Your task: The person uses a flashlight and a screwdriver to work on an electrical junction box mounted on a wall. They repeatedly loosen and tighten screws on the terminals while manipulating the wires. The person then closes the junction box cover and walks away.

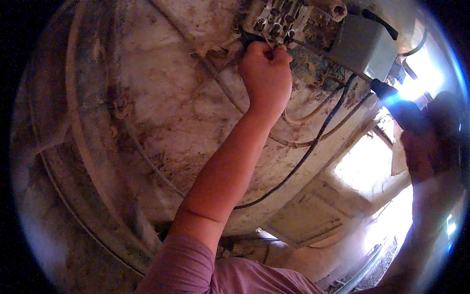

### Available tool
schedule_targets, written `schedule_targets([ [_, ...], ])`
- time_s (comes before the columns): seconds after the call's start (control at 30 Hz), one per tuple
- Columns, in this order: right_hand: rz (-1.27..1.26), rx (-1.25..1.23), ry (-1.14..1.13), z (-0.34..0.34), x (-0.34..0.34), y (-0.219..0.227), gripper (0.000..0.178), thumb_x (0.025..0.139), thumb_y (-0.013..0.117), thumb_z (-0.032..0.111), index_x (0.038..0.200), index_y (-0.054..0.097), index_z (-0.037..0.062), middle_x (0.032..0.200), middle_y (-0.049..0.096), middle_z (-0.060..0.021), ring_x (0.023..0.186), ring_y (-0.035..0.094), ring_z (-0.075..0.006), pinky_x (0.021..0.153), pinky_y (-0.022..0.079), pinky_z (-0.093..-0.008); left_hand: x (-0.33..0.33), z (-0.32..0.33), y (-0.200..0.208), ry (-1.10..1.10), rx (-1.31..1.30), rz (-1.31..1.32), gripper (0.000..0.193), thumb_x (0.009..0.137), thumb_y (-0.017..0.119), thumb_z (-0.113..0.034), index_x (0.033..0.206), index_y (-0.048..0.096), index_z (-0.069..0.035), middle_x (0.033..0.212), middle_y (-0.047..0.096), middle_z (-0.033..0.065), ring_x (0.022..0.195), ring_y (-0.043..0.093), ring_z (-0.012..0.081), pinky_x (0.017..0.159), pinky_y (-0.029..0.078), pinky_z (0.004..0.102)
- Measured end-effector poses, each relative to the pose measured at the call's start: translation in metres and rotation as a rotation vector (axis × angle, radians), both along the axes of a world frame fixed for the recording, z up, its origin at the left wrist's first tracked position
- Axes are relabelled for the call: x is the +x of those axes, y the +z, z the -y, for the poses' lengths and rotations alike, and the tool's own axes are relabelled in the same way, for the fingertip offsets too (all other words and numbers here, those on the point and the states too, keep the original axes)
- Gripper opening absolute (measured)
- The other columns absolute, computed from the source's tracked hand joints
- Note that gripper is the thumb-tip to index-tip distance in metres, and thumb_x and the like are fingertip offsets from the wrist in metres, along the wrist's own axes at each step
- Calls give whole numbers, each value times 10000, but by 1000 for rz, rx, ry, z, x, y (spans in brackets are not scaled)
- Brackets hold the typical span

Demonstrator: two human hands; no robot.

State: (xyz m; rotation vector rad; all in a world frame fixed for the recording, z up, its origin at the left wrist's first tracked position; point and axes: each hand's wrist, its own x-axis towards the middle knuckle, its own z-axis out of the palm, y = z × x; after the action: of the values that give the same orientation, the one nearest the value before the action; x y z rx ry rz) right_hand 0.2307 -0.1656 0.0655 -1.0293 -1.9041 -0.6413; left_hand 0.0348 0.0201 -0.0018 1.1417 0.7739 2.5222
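At the top of the view, a terminal block point(280, 20) with metal screw contacts is fixed to a dirty, stained wall. My left hand point(268, 76) is raised to its lower edge, fingers pinched on a thin wire point(267, 40) that runs up to the contacts. On the right, my dim right hand point(421, 144) is wrapped round the dark handle of a screwdriver point(391, 98). The long thin shaft slants up and left, its end close to the block's lower right side. Whether the tip sits in a screw cannot be made out, since it is small and dark there.
A grey box point(364, 44) with a black strip stands right of the block. A black cable point(320, 134) loops below it, and brownish cables point(296, 144) cross the wall. Bright light glares through openings point(364, 164) at the right. A pale wooden panel point(308, 218) lies lower down.
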Motion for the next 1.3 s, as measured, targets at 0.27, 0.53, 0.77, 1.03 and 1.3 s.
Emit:
schedule_targets([
  [0.27,4,13,-3,2,2,0,257,888,551,130,1114,559,9,994,614,-84,935,568,-166,837,445,-293,0,0,2,19,-10,-41,95,784,600,-67,767,561,17,643,631,113,576,602,198,566,462,321],
  [0.53,2,6,-7,1,4,1,258,893,544,139,1114,559,7,990,614,-86,932,569,-166,833,446,-294,2,3,3,0,-15,-7,84,775,606,-59,774,568,15,646,630,110,587,603,201,566,460,321],
  [0.77,-1,-3,8,-1,5,4,259,898,538,147,1113,559,5,987,614,-87,930,570,-167,830,448,-295,-1,1,0,42,-7,-27,80,775,604,-59,781,575,16,654,636,105,597,608,198,576,465,324],
  [1.03,-8,6,-18,4,9,7,261,903,532,157,1113,559,3,983,613,-89,927,571,-167,826,449,-296,2,7,4,84,-25,-45,90,780,605,-61,796,571,21,659,640,106,592,614,192,581,470,318],
  [1.3,-1,30,-52,11,12,9,265,908,525,166,1112,558,1,979,613,-90,924,571,-168,822,451,-297,5,3,5,-37,9,6,100,778,613,-67,796,570,21,655,638,108,594,615,200,586,471,321],
])
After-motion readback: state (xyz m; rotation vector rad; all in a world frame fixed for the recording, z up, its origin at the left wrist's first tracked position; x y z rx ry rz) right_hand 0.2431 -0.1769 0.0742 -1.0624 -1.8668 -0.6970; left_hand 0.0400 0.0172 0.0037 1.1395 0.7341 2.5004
